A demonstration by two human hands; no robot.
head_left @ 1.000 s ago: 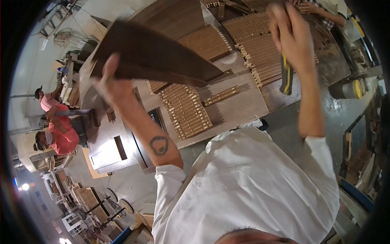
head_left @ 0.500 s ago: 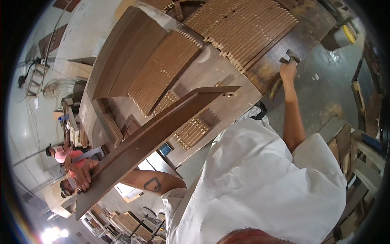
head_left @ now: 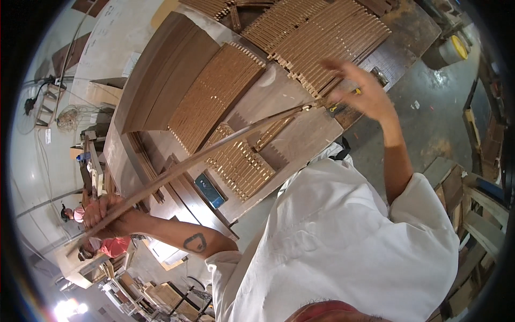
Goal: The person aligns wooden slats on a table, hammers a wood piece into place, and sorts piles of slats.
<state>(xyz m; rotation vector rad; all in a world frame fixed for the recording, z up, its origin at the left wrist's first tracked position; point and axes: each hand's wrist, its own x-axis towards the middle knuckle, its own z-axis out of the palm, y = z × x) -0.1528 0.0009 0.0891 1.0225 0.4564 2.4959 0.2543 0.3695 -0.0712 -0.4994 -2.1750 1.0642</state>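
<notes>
My left hand (head_left: 110,216) is wrapped around the near left end of a long brown wooden board (head_left: 209,150), which slants up across the table with its narrow edge toward me. At the board's far end, my right hand (head_left: 370,99) hovers with its fingers spread, partly blurred, and nothing shows in it. Just beyond that hand a hammer's metal head (head_left: 379,76) rests on the dark table corner. A small yellow-and-black object (head_left: 335,109) shows beside the board's tip; its kind is unclear. Short slotted wooden pieces (head_left: 244,174) lie in a row beneath the board.
Rows of brown wooden strips (head_left: 332,37) and a stack of curved panels (head_left: 166,75) cover the table's far side. A phone (head_left: 209,190) lies near the front edge. A white bucket (head_left: 453,51) stands on the floor at right; wood scraps (head_left: 477,225) are lower right. People work at far left.
My right hand has let go of the hammer and moved to the board's far end, opening. The board has turned from its broad face to its narrow edge, still in my left hand.
</notes>
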